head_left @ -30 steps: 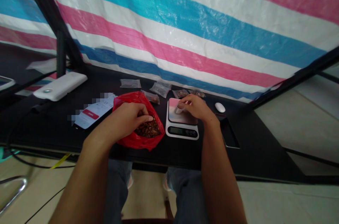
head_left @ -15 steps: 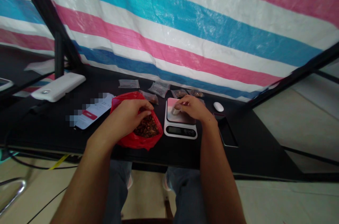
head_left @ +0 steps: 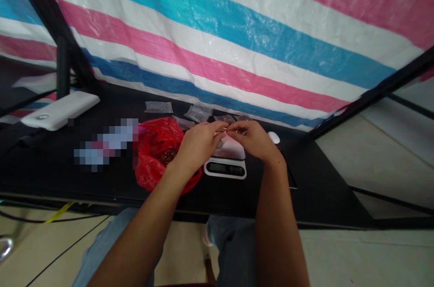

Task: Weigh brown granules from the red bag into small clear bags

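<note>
Left hand has moved off the red plastic bag and come across to the digital kitchen scale, and its fingers now almost meet those of the right hand. Both sets of fingers are drawn narrow, tips close together just above the scale's pale platform; anything pinched between them is too small to tell.

One scale stands on the black counter, its display facing the person. Just left of it lies the one red bag, open, with brown pieces inside. Beyond them sit about five small clear bags in a loose row, at least one holding something brown. There is one white power bank at far left, one pixelated phone beside the red bag, and one white mouse just past the right hand. A striped tarp hangs behind.
</note>
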A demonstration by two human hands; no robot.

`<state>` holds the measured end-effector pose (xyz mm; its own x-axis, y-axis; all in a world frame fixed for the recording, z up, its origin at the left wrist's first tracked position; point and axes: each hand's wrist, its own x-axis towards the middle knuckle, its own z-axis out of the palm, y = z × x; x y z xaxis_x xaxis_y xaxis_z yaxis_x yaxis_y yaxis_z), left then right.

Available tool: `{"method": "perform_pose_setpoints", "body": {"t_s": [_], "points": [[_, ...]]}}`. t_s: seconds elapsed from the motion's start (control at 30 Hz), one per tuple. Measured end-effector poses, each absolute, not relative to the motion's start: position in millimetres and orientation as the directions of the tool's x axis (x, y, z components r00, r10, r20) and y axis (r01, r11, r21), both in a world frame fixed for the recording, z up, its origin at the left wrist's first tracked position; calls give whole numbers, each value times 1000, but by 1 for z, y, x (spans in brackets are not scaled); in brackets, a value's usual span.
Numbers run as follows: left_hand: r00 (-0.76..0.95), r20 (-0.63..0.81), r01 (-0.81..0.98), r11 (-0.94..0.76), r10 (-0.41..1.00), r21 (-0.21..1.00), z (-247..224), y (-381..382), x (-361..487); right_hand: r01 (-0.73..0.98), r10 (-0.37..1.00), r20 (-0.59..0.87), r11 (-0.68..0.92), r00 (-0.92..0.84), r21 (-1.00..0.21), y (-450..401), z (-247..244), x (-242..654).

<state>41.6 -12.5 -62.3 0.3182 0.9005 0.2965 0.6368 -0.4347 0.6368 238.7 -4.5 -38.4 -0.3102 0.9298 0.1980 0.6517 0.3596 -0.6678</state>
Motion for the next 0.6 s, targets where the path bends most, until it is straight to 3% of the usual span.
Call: {"method": "perform_pose_setpoints", "body": {"t_s": [0.2,0.3,0.4,0.47,0.6], "points": [[391,339,537,-511,856,671,-53,-25,18,693,925,196,373,-324,-617,-3,-39,232],[298,335,609,-449,894,654,-38,-35,-13,701,922,262,387,-285,-599,-8,-30,225],[193,238,756,-299,952,582,-28,-40,-48,715,916,274,399,-292,-573,-19,-21,203],[144,150,831,-202,978,518,-28,-41,-64,709,890,242,454,-386,-540,-29,-19,179],[327,-94,779,-212,940,590,-48,-40,-71,732,797,-34,536,-603,-420,-48,-28,131]]}}
